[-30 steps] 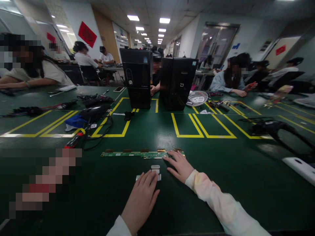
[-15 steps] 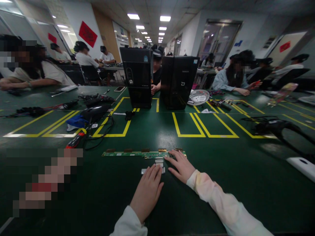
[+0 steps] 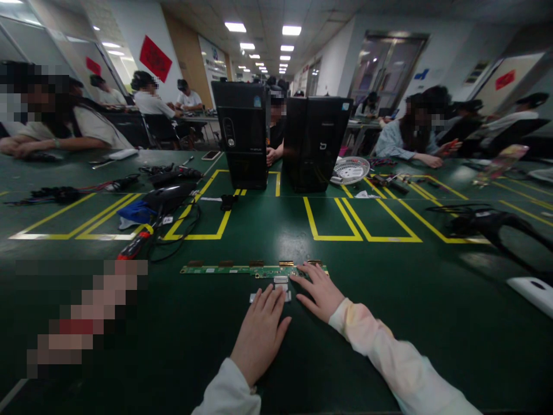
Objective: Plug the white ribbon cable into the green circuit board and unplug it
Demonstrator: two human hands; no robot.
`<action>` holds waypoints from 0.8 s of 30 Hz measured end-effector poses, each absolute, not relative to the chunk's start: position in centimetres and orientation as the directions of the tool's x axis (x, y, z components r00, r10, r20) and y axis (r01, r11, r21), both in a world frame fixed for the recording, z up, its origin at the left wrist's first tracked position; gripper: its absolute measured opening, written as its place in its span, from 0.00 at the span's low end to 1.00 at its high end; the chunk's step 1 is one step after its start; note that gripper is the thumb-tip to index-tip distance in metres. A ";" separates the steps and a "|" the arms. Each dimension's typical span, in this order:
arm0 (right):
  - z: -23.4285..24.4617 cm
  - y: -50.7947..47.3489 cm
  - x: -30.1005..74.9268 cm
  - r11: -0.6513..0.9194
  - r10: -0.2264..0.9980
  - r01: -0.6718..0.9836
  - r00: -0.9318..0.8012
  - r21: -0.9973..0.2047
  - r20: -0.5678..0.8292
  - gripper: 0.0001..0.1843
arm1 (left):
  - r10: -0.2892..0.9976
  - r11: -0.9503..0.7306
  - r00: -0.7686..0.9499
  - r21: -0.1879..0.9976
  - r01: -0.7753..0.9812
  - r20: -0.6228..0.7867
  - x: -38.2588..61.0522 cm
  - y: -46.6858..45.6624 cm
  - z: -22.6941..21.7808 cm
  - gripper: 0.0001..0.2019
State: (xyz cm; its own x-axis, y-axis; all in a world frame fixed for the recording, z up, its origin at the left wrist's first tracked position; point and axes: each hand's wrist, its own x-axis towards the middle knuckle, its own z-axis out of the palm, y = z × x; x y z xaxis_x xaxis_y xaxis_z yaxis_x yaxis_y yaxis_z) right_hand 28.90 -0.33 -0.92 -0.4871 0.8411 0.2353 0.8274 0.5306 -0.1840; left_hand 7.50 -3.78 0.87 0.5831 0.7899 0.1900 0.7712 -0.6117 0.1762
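A long narrow green circuit board (image 3: 228, 269) lies flat on the dark green table (image 3: 389, 300) in front of me. My right hand (image 3: 317, 291) rests open on its right end, fingers spread over the board. My left hand (image 3: 261, 331) lies flat and open on the table just below the board, its fingertips on a small white flat ribbon piece (image 3: 280, 288) that reaches up to the board's edge.
Two black computer towers (image 3: 244, 135) (image 3: 317, 144) stand at mid-table. Cables, a black device and a red-handled tool (image 3: 133, 246) lie at left, a white fan grille (image 3: 349, 170) behind, a black stand (image 3: 488, 222) and white object (image 3: 531, 288) at right. People sit around the tables.
My left hand has slid forward, pushing the white ribbon piece up to the circuit board's edge. My right hand has stayed on the board's right end.
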 end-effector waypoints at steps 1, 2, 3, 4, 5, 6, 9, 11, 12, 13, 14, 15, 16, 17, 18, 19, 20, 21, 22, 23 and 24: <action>-0.9 -0.3 28.9 0.529 0.842 0.829 -0.484 -0.183 0.239 0.24 | 0.794 -0.606 0.577 0.177 0.776 0.191 7.5 -3.8 1.0 0.21; -0.9 -0.3 28.9 0.528 0.842 0.829 -0.482 -0.183 0.243 0.24 | 0.798 -0.601 0.572 0.179 0.779 0.191 7.5 -3.7 1.1 0.21; -0.9 -0.3 28.9 0.527 0.842 0.830 -0.480 -0.183 0.247 0.24 | 0.801 -0.597 0.568 0.182 0.781 0.190 7.5 -3.7 1.2 0.21; -0.9 -0.3 28.9 0.528 0.841 0.829 -0.481 -0.184 0.247 0.24 | 0.802 -0.595 0.566 0.185 0.782 0.190 7.5 -3.7 1.2 0.21; -0.9 -0.3 28.9 0.531 0.840 0.827 -0.484 -0.185 0.246 0.25 | 0.802 -0.595 0.566 0.188 0.781 0.191 7.5 -3.7 1.3 0.21; -0.9 -0.3 29.0 0.534 0.838 0.824 -0.489 -0.187 0.242 0.25 | 0.802 -0.596 0.566 0.190 0.780 0.192 7.5 -3.8 1.3 0.21; -0.8 -0.4 29.1 0.541 0.836 0.819 -0.499 -0.191 0.228 0.26 | 0.799 -0.599 0.571 0.186 0.779 0.187 7.3 -3.8 1.3 0.21; -0.7 -0.4 29.2 0.541 0.836 0.819 -0.500 -0.191 0.225 0.26 | 0.797 -0.603 0.579 0.177 0.778 0.170 7.3 -3.8 1.3 0.22; -0.7 -0.4 29.2 0.540 0.837 0.819 -0.499 -0.192 0.223 0.26 | 0.797 -0.604 0.583 0.171 0.779 0.161 7.2 -3.7 1.3 0.22; -0.7 -0.4 29.3 0.540 0.837 0.819 -0.500 -0.194 0.220 0.26 | 0.796 -0.604 0.585 0.165 0.779 0.153 7.2 -3.7 1.3 0.22; -0.7 -0.4 29.3 0.541 0.838 0.818 -0.501 -0.196 0.218 0.26 | 0.796 -0.605 0.587 0.161 0.780 0.147 7.2 -3.6 1.3 0.22; -0.7 -0.4 29.3 0.542 0.837 0.817 -0.503 -0.198 0.216 0.26 | 0.795 -0.606 0.589 0.158 0.780 0.145 7.1 -3.5 1.3 0.21; -0.7 -0.4 29.3 0.541 0.837 0.817 -0.502 -0.199 0.217 0.26 | 0.793 -0.609 0.592 0.157 0.777 0.145 7.1 -3.4 1.4 0.21; -0.7 -0.4 29.2 0.540 0.838 0.818 -0.500 -0.200 0.219 0.26 | 0.788 -0.615 0.598 0.159 0.772 0.148 7.0 -3.2 1.4 0.20; -0.7 -0.3 29.2 0.539 0.839 0.818 -0.499 -0.200 0.219 0.26 | 0.783 -0.622 0.603 0.163 0.766 0.152 6.9 -3.0 1.5 0.20; -0.6 -0.3 29.2 0.539 0.839 0.819 -0.500 -0.200 0.216 0.26 | 0.777 -0.629 0.609 0.169 0.759 0.156 6.7 -2.8 1.6 0.20; -0.6 -0.3 29.2 0.537 0.840 0.820 -0.500 -0.199 0.211 0.26 | 0.772 -0.636 0.616 0.175 0.752 0.157 6.6 -2.6 1.7 0.19; -0.6 -0.3 29.2 0.537 0.841 0.820 -0.502 -0.198 0.204 0.26 | 0.767 -0.642 0.622 0.180 0.746 0.156 6.5 -2.4 1.7 0.19; -0.6 -0.3 29.1 0.536 0.842 0.821 -0.502 -0.197 0.200 0.26 | 0.763 -0.647 0.628 0.183 0.740 0.154 6.4 -2.2 1.8 0.19; -0.6 -0.3 29.1 0.535 0.842 0.822 -0.501 -0.196 0.199 0.26 | 0.759 -0.651 0.633 0.185 0.736 0.153 6.3 -2.1 1.8 0.19; -0.6 -0.3 29.1 0.533 0.843 0.823 -0.498 -0.195 0.201 0.26 | 0.756 -0.655 0.637 0.184 0.733 0.153 6.3 -2.0 1.9 0.19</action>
